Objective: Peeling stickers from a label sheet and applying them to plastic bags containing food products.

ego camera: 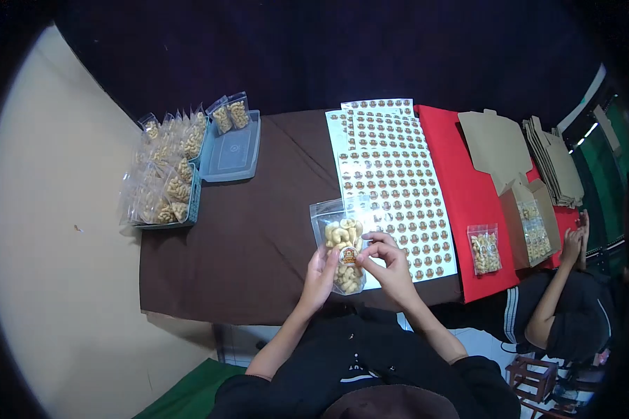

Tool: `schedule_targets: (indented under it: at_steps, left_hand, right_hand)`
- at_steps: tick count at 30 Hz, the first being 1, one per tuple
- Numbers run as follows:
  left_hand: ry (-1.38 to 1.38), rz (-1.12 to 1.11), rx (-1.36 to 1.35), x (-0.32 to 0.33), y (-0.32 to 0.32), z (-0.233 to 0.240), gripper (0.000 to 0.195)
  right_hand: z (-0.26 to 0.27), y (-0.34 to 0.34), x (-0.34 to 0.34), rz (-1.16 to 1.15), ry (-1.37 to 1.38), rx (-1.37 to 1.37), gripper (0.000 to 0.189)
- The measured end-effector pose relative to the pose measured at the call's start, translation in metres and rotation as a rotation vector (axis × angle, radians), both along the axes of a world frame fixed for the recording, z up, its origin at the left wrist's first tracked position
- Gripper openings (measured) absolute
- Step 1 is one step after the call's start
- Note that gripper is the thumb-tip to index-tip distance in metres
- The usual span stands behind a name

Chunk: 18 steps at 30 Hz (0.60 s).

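Observation:
My left hand [321, 275] grips a clear zip pouch of cashew nuts [340, 230] by its left side, thumb across the front. The pouch is held up over the table's front part, its top overlapping the sticker sheets. A round printed sticker [348, 256] lies against the middle of its front. At the sticker's right edge, the thumb and forefinger of my right hand [390, 264] pinch together; whether the sticker is fully stuck down cannot be told. Under and behind the pouch, white sheets of round stickers [393, 183] overlap one another.
Blue baskets [193, 201] packed with cashew pouches stand at left, beside a translucent plastic tray [233, 152] with two pouches. On the red cloth [440, 157] are a labelled pouch [485, 250], an open cardboard box [519, 225] of pouches and flattened cartons [553, 157]. A co-worker's hands [576, 241] are at far right.

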<state>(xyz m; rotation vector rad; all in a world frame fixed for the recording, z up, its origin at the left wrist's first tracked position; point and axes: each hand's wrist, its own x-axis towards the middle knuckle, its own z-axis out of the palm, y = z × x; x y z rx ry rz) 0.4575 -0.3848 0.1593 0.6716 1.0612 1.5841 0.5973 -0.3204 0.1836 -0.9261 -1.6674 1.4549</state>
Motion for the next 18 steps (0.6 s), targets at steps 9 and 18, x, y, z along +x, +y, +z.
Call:
schedule_targets:
  at_steps: [9, 18]
  left_hand:
    - [0.051, 0.062, 0.019, 0.005, 0.005, -0.014, 0.032]
    - [0.106, 0.044, -0.042, 0.008, 0.008, -0.014, 0.031]
  right_hand:
    - [0.018, -0.012, -0.007, -0.175, -0.265, 0.375, 0.009]
    - [0.021, -0.016, -0.008, -0.197, -0.322, 0.503, 0.009]
